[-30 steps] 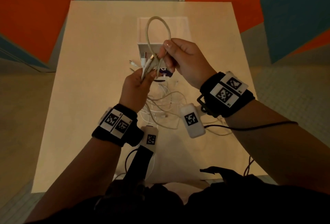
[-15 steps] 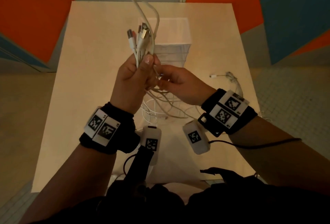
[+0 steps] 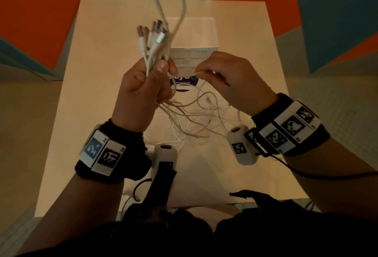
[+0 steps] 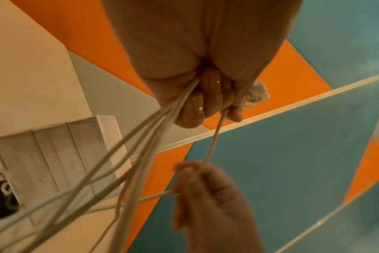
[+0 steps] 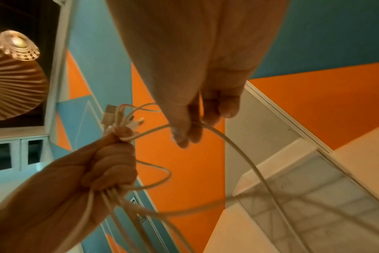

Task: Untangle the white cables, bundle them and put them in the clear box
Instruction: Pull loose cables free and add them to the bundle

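My left hand (image 3: 143, 84) is raised above the table and grips a bunch of white cables (image 3: 157, 39) in its fist, plug ends sticking up. Their loose lengths (image 3: 190, 117) trail down in a tangle onto the table. My right hand (image 3: 231, 78) is beside it to the right and pinches a single white cable (image 5: 238, 149) between thumb and fingers. The left wrist view shows that strand (image 4: 214, 137) running taut from my left hand's fingers (image 4: 206, 102) down to my right hand (image 4: 201, 184). The clear box (image 3: 194, 37) stands behind both hands, at the table's far middle.
A pale table (image 3: 102, 113) holds everything; its edges drop to the floor on all sides. A purple-and-white label (image 3: 184, 80) lies just in front of the box. A black lead (image 3: 327, 174) runs from my right wristband.
My left hand has lifted the bunched cables higher. My right hand has moved right and up, away from the left, drawing one strand out with it.
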Available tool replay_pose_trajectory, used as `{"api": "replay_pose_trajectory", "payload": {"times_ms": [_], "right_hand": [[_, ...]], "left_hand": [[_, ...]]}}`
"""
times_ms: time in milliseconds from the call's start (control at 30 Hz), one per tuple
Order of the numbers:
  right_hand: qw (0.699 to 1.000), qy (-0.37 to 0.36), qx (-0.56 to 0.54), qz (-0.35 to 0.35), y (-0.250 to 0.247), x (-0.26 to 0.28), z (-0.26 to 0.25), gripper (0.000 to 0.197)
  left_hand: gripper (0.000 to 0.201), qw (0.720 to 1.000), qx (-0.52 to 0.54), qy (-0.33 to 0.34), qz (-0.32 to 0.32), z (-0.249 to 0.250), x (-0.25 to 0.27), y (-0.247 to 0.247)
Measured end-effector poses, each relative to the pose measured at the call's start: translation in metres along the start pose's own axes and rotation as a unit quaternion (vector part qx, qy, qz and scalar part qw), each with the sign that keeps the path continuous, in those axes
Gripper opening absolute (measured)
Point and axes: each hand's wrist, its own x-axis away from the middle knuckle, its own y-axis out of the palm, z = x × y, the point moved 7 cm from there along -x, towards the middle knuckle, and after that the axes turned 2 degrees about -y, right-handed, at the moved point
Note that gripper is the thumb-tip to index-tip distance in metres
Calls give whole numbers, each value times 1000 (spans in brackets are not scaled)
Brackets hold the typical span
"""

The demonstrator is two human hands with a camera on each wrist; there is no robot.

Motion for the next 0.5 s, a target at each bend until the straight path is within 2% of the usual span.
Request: {"api": "replay_pose_trajectory", "payload": {"times_ms": [100, 200, 267, 367, 500], "right_hand": [[993, 101, 10, -51, 28, 3, 37, 21], [972, 205, 17, -109, 55, 17, 70, 22], [971, 217, -11, -98, 61, 18, 71, 20], [968, 228, -97, -32, 52, 12, 63, 20], [955, 217, -203, -9, 41, 1, 48, 18]], "left_hand": [[24, 999, 42, 18, 7, 9, -1, 2], [22, 999, 2, 10, 34, 4, -2, -5], [19, 995, -67, -19, 70, -15, -4, -15], [17, 970, -189, -81, 128, -55, -3, -31], [15, 955, -226, -117, 151, -86, -2, -30]]}}
